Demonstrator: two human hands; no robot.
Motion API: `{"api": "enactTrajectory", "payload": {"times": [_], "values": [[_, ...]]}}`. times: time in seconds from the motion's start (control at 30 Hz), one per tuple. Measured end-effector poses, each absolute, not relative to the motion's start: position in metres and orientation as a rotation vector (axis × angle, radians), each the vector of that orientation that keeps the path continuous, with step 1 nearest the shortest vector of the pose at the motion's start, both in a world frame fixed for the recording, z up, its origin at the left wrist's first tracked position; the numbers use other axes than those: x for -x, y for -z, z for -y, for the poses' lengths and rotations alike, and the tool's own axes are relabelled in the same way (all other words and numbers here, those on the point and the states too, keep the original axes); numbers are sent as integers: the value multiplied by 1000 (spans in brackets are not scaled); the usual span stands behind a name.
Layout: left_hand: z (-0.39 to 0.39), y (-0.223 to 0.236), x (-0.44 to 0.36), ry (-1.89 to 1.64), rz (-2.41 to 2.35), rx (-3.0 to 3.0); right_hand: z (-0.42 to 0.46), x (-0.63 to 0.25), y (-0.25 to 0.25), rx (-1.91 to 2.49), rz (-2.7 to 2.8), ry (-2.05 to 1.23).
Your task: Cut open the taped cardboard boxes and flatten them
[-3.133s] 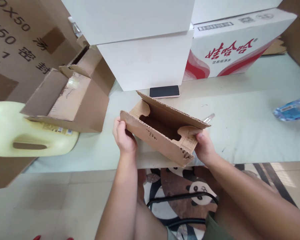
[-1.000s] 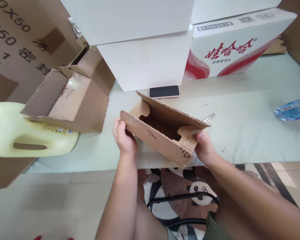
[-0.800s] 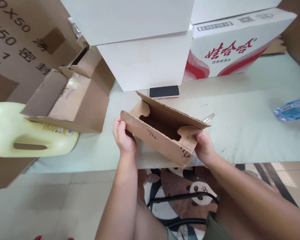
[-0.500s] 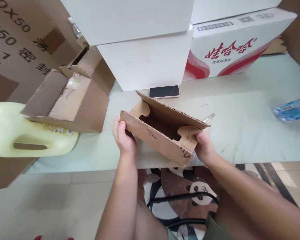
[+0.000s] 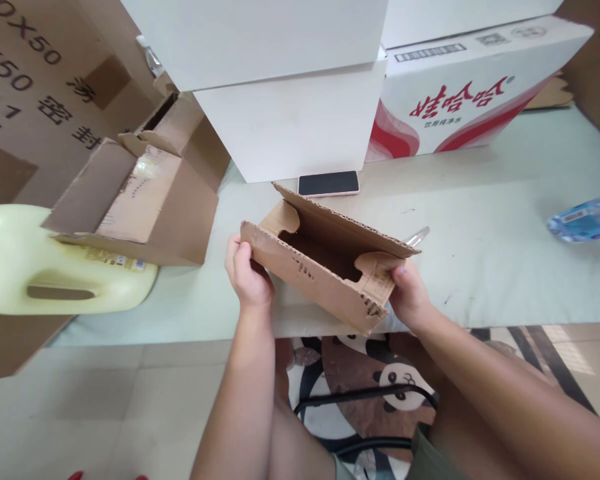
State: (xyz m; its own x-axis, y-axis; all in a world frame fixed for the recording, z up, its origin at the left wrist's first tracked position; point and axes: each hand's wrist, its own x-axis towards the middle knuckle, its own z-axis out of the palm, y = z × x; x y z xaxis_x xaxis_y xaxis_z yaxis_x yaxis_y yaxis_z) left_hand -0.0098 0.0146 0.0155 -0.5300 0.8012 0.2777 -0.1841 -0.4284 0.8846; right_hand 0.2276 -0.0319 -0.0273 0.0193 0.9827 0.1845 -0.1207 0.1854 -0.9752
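Between my hands is a small brown cardboard box point(image 5: 310, 283), its top flaps raised and its dark inside showing. It is tilted, with its right end nearer to me. My left hand point(image 5: 250, 275) grips the left end, fingers curled round the near corner. At the right end my right hand point(image 5: 411, 293) holds on, thumb against the outer side and the other fingers hidden below. A clear, shiny object point(image 5: 419, 236) sticks out behind the box's right corner; its kind is hidden. Beyond the box a phone point(image 5: 329, 183) lies on the pale table cover point(image 5: 485, 253).
White cartons point(image 5: 290, 127) stand at the back, one with red lettering point(image 5: 460, 100). On the left are open brown boxes point(image 5: 180, 213) and a pale yellow jug point(image 5: 10, 260) lying flat. A blue-labelled plastic bottle point(image 5: 587, 219) lies at the right edge.
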Motion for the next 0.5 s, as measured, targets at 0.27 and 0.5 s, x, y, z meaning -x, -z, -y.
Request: {"api": "enactTrajectory", "payload": {"times": [0.27,0.5], "values": [[-14,-17,9,-1987,-1164,-939,31,-228,27,973,1181,-1115],[-14,-14,10,-1957,-1190,-962,31,-228,27,1003,1206,-1101]]}}
